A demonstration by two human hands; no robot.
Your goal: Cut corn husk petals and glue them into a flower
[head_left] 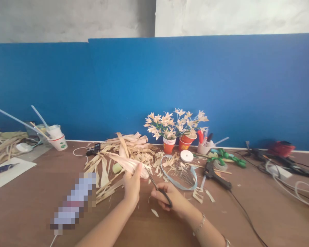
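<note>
My left hand [132, 185] is closed on a long, pale dried corn husk [127, 164], which stretches up and to the left from my fingers. In my right hand [171, 199] is a pair of scissors [162, 192] with black handles, its blades pointing up and left toward the husk's near end. Whether the blades touch the husk, I cannot tell. Behind my hands lies a heap of dried husks [134, 140] and small scraps. A small cut piece [155, 213] rests on the table just below the scissors.
Husk flowers [167, 123] stand in red paper cups [168, 145] at the back. A white spool [186, 156], a blue ribbon loop [194, 178] and a black glue gun [216, 176] lie to the right, with cables beyond. On the left are a white cup [59, 142] and a blurred-out object [74, 202].
</note>
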